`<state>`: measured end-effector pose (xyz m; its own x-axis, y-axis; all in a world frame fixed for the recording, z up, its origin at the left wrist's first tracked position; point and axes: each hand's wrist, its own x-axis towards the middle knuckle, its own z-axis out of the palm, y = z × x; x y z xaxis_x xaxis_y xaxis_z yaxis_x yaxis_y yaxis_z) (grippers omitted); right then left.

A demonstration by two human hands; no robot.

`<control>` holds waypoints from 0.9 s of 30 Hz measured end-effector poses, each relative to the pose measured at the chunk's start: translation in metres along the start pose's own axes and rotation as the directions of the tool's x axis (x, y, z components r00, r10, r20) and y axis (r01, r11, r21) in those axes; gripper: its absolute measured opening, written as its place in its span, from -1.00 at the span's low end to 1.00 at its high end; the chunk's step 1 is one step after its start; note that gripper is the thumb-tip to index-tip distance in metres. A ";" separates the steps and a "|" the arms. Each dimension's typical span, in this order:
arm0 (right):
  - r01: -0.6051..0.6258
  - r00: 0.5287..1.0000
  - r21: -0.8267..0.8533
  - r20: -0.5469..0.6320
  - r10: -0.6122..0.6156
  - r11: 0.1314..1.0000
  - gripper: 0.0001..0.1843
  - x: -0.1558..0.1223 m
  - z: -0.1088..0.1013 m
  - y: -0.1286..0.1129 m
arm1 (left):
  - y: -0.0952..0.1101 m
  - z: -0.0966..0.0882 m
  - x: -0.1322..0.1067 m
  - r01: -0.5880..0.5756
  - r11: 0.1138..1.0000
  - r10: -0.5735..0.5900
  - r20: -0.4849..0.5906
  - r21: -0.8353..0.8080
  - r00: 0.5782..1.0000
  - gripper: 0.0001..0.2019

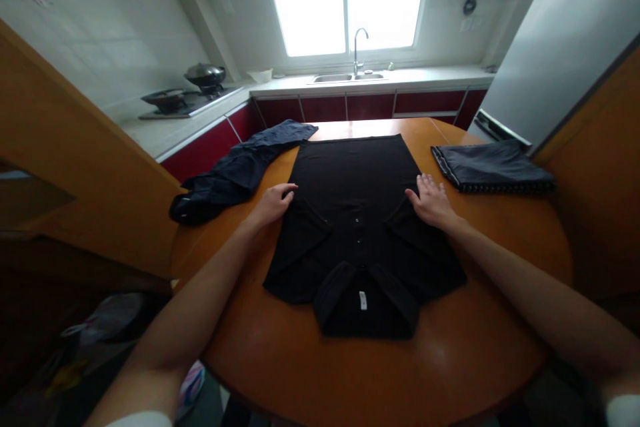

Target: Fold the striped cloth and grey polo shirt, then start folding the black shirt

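A black polo shirt (357, 180) lies spread flat, front up, on the round wooden table (360, 380). Its collar, with a small white label inside, points towards me, and the hem lies at the far side. Both short sleeves are laid inward over the body. My left hand (276, 202) touches the shirt's left edge, fingers stretched forward and thumb out. On the right edge, just beyond the sleeve, my right hand (433, 200) rests flat with its fingers extended. Neither hand grips the cloth.
Dark blue garments (240, 170) lie loosely at the table's left edge. A folded dark grey garment (493, 167) is at the right. Behind the table are a counter with a sink (333, 79), a stove (193, 105) with pans, and a fridge (560, 47) at right.
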<state>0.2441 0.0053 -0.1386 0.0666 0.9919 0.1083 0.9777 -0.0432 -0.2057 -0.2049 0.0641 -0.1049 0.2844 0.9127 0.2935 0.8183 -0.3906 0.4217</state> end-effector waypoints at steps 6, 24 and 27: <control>-0.045 0.998 -0.008 0.044 0.045 0.999 -0.11 0.005 0.004 0.010 | 0.007 0.002 -0.002 0.009 1.000 -0.009 0.018 0.004 1.000 -0.56; 0.145 0.986 0.003 0.079 -0.144 0.989 -0.15 0.000 0.008 -0.001 | 0.014 0.018 -0.002 0.058 0.980 -0.070 0.059 0.190 0.996 -0.75; 0.146 0.985 0.009 0.089 -0.147 0.989 -0.15 0.001 0.008 0.000 | 0.014 0.018 -0.001 0.109 0.972 -0.126 0.070 0.209 0.990 -0.76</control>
<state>0.2425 0.0069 -0.1460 -0.0954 0.9942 0.0500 0.9750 0.1035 -0.1966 -0.1845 0.0603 -0.1148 0.2133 0.9608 0.1773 0.9307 -0.2550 0.2621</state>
